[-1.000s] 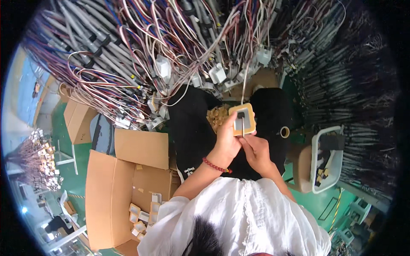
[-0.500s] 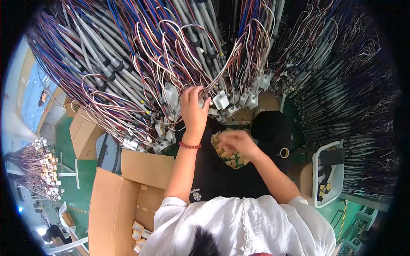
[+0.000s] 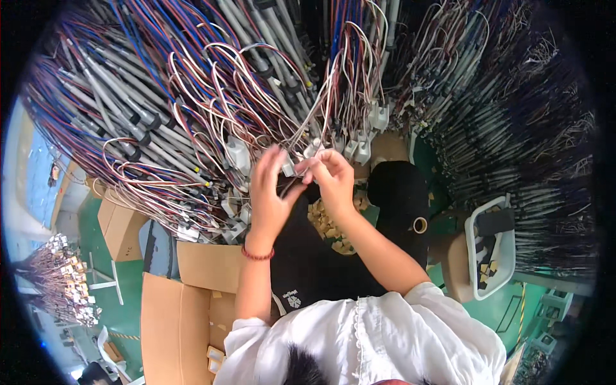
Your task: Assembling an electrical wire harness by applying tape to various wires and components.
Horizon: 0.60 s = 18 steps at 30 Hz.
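In front of me, my left hand point(image 3: 263, 196), with a red bead bracelet at the wrist, is raised among the wire ends. Its fingers curve and are blurred; the thumb reaches toward the right hand. Between the hands is a small white connector point(image 3: 287, 166). My right hand point(image 3: 333, 183) pinches thin wires at its fingertips, close beside that connector; their exact ends are too small to make out. Bundles of white, red and blue wires point(image 3: 224, 77) with grey sleeves hang down just beyond both hands. A white block-shaped housing point(image 3: 238, 156) dangles left of my left hand.
An open cardboard box point(image 3: 168, 327) with a few white-and-yellow pieces stands at lower left. Small tan pieces point(image 3: 326, 224) lie on my lap over dark cloth. A roll of tape point(image 3: 419, 224) is at right, beside a white basket point(image 3: 473, 256). Dense dark cables point(image 3: 513, 128) hang far right.
My right hand has risen from the tan pieces on my lap to the wires beside my left hand. My left hand has come slightly left and lower. The view has shifted a little.
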Available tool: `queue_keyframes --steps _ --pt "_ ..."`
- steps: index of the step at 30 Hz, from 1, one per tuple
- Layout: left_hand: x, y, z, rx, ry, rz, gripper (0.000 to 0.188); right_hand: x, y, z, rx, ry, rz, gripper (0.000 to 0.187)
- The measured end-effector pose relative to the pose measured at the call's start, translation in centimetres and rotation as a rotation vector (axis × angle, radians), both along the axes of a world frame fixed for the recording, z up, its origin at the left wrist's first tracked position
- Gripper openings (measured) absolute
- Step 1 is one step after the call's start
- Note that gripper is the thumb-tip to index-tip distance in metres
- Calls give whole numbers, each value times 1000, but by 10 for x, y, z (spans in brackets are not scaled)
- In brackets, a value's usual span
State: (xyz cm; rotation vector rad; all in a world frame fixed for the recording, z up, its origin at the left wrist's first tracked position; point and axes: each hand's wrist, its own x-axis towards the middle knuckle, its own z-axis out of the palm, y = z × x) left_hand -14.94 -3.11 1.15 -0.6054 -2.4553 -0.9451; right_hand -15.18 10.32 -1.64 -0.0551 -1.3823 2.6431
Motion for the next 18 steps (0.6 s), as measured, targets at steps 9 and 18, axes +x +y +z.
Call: queue_keyframes --steps 9,18 --pt "65 -81 -55 -103 11 283 19 21 -30 11 -245 -12 248 19" --pt "134 -53 -43 818 -972 175 31 59 -18 -14 386 143 286 22"
